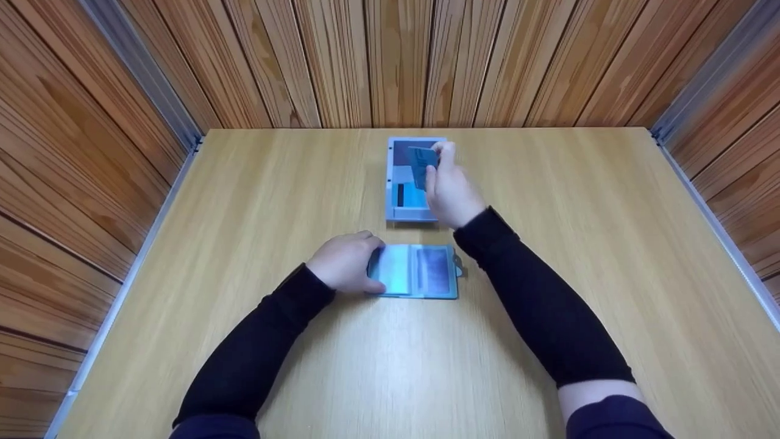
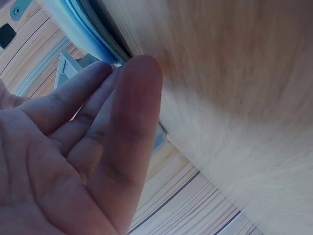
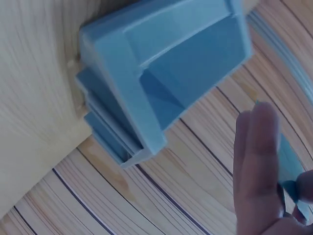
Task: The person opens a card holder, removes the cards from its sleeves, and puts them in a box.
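An opened blue card holder (image 1: pixel 399 271) with clear sleeves lies on the table. My left hand (image 1: pixel 347 262) holds its left side, thumb at the near edge and fingers at the far edge. In the left wrist view the layered sleeves of the card holder (image 2: pixel 90 29) sit just beyond the fingertips of my left hand (image 2: pixel 83 142). Above a light blue box (image 1: pixel 390 177), my right hand (image 1: pixel 454 189) pinches a dark teal card (image 1: pixel 420 161), raised and tilted. Another blue card (image 1: pixel 414 195) with a dark stripe lies in the box.
The wooden table (image 1: pixel 244 201) extends on both sides of the box and holder. Wood-plank walls (image 1: pixel 396 61) with grey metal corner posts (image 1: pixel 152 67) enclose its back and sides. A small clasp tab (image 1: pixel 459 268) sticks out from the holder's right edge.
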`<state>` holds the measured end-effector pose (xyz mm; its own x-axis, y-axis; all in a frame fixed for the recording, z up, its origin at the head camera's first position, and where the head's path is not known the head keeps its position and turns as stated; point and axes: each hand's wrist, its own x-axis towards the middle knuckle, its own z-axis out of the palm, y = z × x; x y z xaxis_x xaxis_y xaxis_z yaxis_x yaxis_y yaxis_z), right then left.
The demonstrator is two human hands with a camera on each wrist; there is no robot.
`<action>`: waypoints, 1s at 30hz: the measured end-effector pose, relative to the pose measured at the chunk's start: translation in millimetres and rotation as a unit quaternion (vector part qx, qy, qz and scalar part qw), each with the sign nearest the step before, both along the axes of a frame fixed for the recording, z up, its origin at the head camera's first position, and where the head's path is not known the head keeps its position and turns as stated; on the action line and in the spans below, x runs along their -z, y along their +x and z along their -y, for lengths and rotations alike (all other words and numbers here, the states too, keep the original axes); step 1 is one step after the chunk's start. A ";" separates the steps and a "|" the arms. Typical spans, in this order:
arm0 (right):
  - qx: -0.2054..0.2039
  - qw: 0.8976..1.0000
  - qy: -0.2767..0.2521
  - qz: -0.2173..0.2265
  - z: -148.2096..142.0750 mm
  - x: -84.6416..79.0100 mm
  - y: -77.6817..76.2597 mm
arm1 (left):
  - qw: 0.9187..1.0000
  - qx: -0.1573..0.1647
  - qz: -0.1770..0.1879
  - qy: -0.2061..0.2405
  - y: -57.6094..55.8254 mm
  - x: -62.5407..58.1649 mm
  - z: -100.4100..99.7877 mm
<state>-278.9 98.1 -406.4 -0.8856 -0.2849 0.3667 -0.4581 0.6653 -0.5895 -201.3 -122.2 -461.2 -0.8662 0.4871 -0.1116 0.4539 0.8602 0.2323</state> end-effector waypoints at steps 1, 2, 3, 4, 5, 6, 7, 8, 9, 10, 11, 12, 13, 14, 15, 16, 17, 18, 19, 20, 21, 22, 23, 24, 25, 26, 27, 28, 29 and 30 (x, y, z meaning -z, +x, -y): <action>0.009 1.000 0.011 0.008 3.0 0.1 -3.9 | 1.000 0.001 0.000 -0.001 -0.1 0.1 0.2; 0.016 1.000 0.020 0.017 5.9 0.3 -7.4 | 1.000 0.002 0.000 -0.001 -0.1 0.2 0.3; 0.023 0.999 0.030 0.028 8.5 0.6 -10.4 | 1.000 0.002 0.001 0.000 -0.2 0.4 0.4; 0.029 0.998 0.038 0.038 11.0 1.1 -13.4 | 1.000 0.003 0.001 0.000 -0.1 0.6 0.5; 0.035 0.997 0.045 0.047 13.4 1.6 -15.9 | 1.000 0.004 0.002 0.000 -0.1 0.7 0.6; 0.038 0.996 0.048 0.062 15.7 2.1 -18.2 | 1.000 0.004 0.001 -0.001 -0.2 1.0 0.8; 0.040 0.995 0.052 0.070 17.8 2.8 -20.5 | 1.000 0.004 0.000 -0.002 -0.1 1.0 0.9; 0.044 0.994 0.058 0.076 19.8 3.7 -22.7 | 1.000 0.004 -0.002 -0.002 -0.1 1.1 1.1; 0.048 0.994 0.061 0.082 21.8 4.5 -24.7 | 1.000 0.004 -0.004 -0.001 0.0 1.1 1.3; 0.053 0.993 0.065 0.089 23.5 5.3 -26.6 | 1.000 0.005 -0.006 -0.001 0.0 1.0 1.4; 0.058 0.991 0.068 0.099 25.1 6.0 -28.2 | 1.000 0.006 -0.008 0.000 0.0 0.8 1.5; 0.064 0.989 0.069 0.113 26.7 6.6 -29.7 | 1.000 0.007 -0.010 0.001 0.0 0.8 1.5; 0.069 0.987 0.075 0.121 28.1 7.5 -31.4 | 1.000 0.007 -0.011 0.002 0.0 0.6 1.5; 0.075 0.985 0.074 0.138 29.3 8.3 -32.9 | 1.000 0.007 -0.011 0.002 0.0 0.4 1.3; 0.079 0.982 0.071 0.157 30.4 9.0 -34.2 | 1.000 0.007 -0.011 0.002 0.0 0.0 1.2; 0.083 0.979 0.069 0.176 31.3 10.2 -35.5 | 1.000 0.006 -0.010 0.002 0.1 0.0 1.1; 0.085 0.976 0.065 0.191 32.1 11.6 -36.8 | 1.000 0.005 -0.009 0.002 0.2 -0.1 1.0; 0.087 0.974 0.064 0.201 32.6 13.0 -37.7 | 1.000 0.004 -0.008 0.001 0.2 -0.2 0.9; 0.090 0.972 0.062 0.208 32.9 14.9 -39.0 | 1.000 0.004 -0.007 0.001 0.4 -0.3 0.9; 0.091 0.971 0.063 0.212 33.0 16.6 -39.7 | 1.000 0.003 -0.007 0.001 0.5 -0.5 0.9; 0.090 0.972 0.072 0.205 32.7 18.6 -40.4 | 1.000 0.005 -0.009 0.002 0.6 -0.8 0.9; 0.089 0.973 0.078 0.198 32.5 20.7 -40.9 | 1.000 0.006 -0.010 0.003 0.7 -0.9 1.0; 0.088 0.975 0.085 0.186 32.1 22.8 -41.1 | 1.000 0.008 -0.012 0.004 0.8 -1.1 1.1; 0.087 0.976 0.091 0.176 31.7 24.8 -41.1 | 1.000 0.010 -0.014 0.004 0.9 -1.3 1.2; 0.085 0.978 0.096 0.167 31.2 26.7 -41.1 | 1.000 0.012 -0.016 0.005 0.8 -1.3 1.4; 0.082 0.979 0.102 0.156 30.8 28.3 -40.5 | 1.000 0.013 -0.018 0.005 0.8 -1.4 1.5; 0.080 0.980 0.107 0.147 30.3 29.9 -39.9 | 1.000 0.015 -0.019 0.005 0.7 -1.4 1.6; 0.078 0.981 0.108 0.145 30.1 30.9 -39.0 | 1.000 0.015 -0.019 0.005 0.6 -1.2 1.8; 0.075 0.981 0.110 0.141 30.0 31.7 -38.0 | 1.000 0.015 -0.019 0.005 0.5 -0.9 1.9; 0.073 0.981 0.114 0.141 30.1 32.2 -36.9 | 1.000 0.016 -0.019 0.005 0.3 -0.5 2.1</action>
